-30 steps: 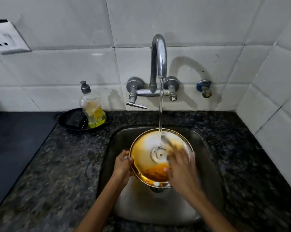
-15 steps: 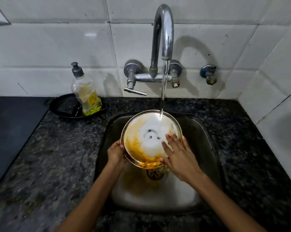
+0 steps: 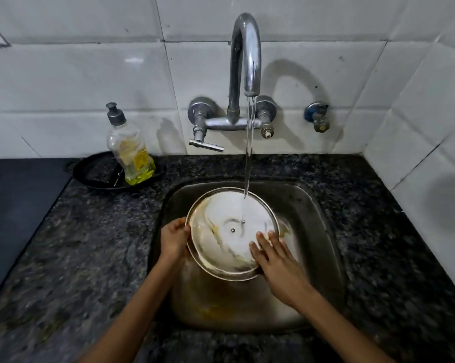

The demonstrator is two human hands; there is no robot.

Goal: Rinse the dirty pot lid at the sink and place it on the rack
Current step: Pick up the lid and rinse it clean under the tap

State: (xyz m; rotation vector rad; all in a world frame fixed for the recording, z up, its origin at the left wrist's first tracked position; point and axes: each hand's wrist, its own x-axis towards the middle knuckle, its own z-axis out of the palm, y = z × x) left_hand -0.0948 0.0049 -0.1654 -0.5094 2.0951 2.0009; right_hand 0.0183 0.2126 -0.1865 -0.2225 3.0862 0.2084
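While right hand (image 3: pixel 278 268) rubs flat-fingered at lower right of pot lid (image 3: pixel 229 234), left hand (image 3: pixel 172 239) pinches its left rim, frame centre over sink (image 3: pixel 323 231); tilt yellow streaks into faucet (image 3: pixel 244 56) stream.

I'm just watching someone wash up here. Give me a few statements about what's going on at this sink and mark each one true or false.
1. Water from the tap is falling onto the pot lid. True.
2. The left hand holds the lid by its rim. True.
3. The right hand is turning the tap lever. False: its fingers lie on the lid's lower right part, over the sink.
4. The soap bottle stands inside the sink. False: it stands on a dark dish on the counter, left of the sink.
5. The lid already sits on a rack. False: it is held over the sink, and no rack is in view.
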